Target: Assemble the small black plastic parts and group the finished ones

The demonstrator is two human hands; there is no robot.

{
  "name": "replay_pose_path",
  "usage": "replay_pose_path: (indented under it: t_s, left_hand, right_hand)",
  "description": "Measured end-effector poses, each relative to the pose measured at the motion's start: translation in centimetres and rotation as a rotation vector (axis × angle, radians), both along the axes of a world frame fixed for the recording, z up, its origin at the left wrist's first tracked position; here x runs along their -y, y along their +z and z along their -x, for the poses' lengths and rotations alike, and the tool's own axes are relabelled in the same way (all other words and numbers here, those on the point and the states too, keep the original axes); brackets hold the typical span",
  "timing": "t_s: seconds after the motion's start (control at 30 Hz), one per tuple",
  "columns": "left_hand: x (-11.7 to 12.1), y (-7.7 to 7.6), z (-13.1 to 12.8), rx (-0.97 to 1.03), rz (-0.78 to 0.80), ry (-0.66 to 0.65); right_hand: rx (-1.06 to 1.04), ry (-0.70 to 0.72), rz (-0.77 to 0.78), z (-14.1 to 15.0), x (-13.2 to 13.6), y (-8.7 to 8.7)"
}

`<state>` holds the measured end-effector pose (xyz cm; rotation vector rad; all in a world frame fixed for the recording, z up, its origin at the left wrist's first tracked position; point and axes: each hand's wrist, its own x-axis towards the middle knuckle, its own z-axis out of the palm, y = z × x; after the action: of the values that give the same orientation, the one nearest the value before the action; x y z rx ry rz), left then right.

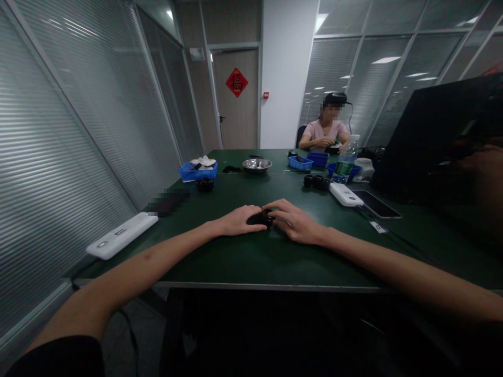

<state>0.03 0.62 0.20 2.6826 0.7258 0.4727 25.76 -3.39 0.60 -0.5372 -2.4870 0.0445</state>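
A small, shiny black object point(260, 218) is between my hands, low over the green table; its exact kind is hard to make out. My left hand point(239, 220) grips its left side, thumb and fingers closed about it. From the right, the bent fingers of my right hand point(296, 222) close on its other side and cover part of it. A thin, pale curved edge shows by the right fingers, too small to name.
Around the green table point(236, 262) stand a metal bowl point(257, 166), blue baskets point(198, 172), black round parts point(316, 181), a water bottle point(346, 159), white power banks point(123, 234) and a phone point(375, 204). A dark screen-like panel point(436, 136) rises at right. Another person point(326, 131) sits opposite.
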Motion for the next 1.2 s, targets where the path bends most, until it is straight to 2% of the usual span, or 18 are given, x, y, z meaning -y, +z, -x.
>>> replay_pose_path:
  t_s: [0.5, 1.2]
  left_hand:
    - [0.05, 0.08, 0.11, 0.018, 0.018, -0.017]
    - [-0.05, -0.06, 0.06, 0.008, -0.013, -0.012]
  right_hand:
    - [-0.02, -0.057, -0.056, 0.0, -0.2, 0.07]
    - [-0.021, -0.014, -0.03, 0.09, 0.12, 0.09]
